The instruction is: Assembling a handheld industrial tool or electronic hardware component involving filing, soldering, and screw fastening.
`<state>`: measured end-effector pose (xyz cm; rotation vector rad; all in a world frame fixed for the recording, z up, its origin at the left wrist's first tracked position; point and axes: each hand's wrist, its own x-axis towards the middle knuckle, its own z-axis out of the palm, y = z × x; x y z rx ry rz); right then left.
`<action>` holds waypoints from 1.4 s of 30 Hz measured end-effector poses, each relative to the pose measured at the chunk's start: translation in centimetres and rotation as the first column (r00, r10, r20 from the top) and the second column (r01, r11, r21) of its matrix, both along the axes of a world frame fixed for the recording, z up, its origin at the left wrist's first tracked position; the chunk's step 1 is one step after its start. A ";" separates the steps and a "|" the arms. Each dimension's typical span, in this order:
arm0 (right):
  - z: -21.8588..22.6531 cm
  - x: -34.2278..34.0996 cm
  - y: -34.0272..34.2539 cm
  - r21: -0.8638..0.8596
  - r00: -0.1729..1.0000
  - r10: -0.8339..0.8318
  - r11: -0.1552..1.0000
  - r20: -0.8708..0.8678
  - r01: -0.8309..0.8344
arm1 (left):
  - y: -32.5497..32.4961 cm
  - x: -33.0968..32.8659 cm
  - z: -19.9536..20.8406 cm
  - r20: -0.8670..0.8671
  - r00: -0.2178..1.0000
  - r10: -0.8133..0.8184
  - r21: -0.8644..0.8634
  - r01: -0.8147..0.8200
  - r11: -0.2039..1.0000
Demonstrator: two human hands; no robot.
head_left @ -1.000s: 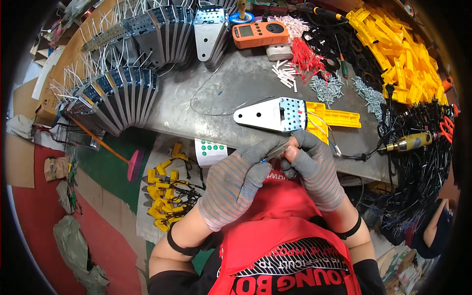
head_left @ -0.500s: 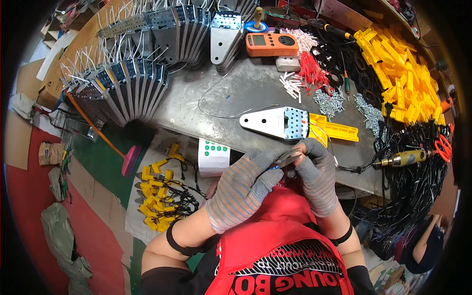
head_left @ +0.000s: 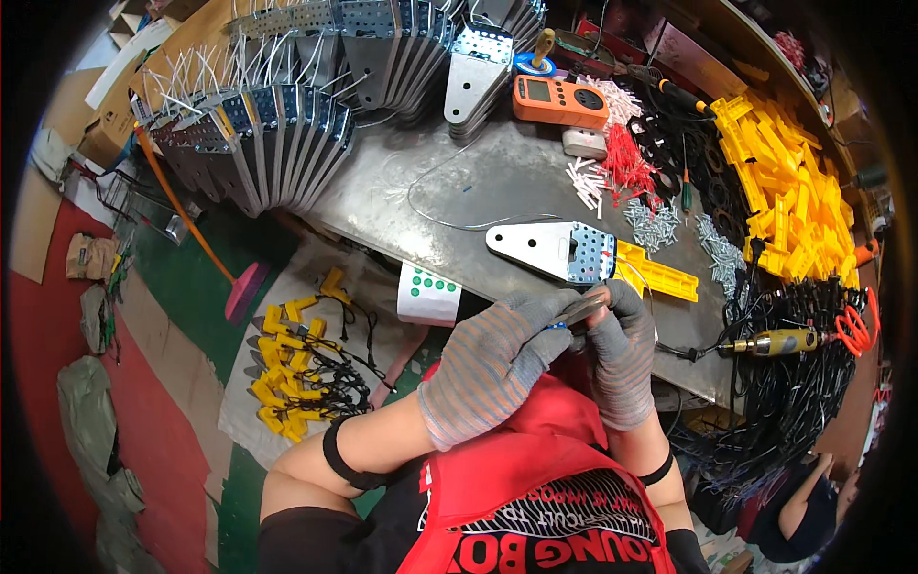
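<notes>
My left hand (head_left: pixel 492 368), in a striped grey glove, is closed around a small metal tool (head_left: pixel 579 309) with a blue part at its grip; its exact kind is hard to make out. Bare fingertips show at the end of my right hand's glove (head_left: pixel 622 359). Those fingers are pinched at the tool's tip, and whatever lies between them is hidden. Just beyond both hands, a white tapered metal bracket (head_left: pixel 529 247) with a perforated blue-grey end lies on the metal table (head_left: pixel 382 196). A yellow plastic piece (head_left: pixel 669 279) and thin wires adjoin its perforated end.
Stacked grey brackets (head_left: pixel 277 143) with white wires stand far left. An orange meter (head_left: pixel 559 100), loose screws (head_left: pixel 652 225) and a heap of yellow plastic parts (head_left: pixel 789 191) lie farther right. A yellow-bodied power screwdriver (head_left: pixel 779 342) rests near black cables (head_left: pixel 779 402). Another person (head_left: pixel 803 512) sits lower right.
The whole view has shifted, so the table and its things appear farther right and slightly turned. Both hands stay together at the tool, near the bracket.
</notes>
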<state>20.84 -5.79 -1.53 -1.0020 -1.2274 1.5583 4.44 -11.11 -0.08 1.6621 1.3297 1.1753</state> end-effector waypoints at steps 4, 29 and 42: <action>-0.1 0.1 0.2 -0.016 1.000 0.013 1.000 0.027 -0.013 | 0.0 0.3 -0.1 0.074 0.997 0.010 -0.042 -0.006 0.999; -2.8 -4.0 -2.4 -0.107 0.937 0.344 0.935 0.059 -0.337 | -6.6 -2.9 -2.1 0.094 0.968 0.233 -0.258 -0.202 0.945; -5.0 -6.8 -3.9 -0.089 0.832 0.494 0.868 0.253 -0.488 | -10.8 -4.2 -3.4 0.245 0.847 0.471 -0.533 -0.289 0.795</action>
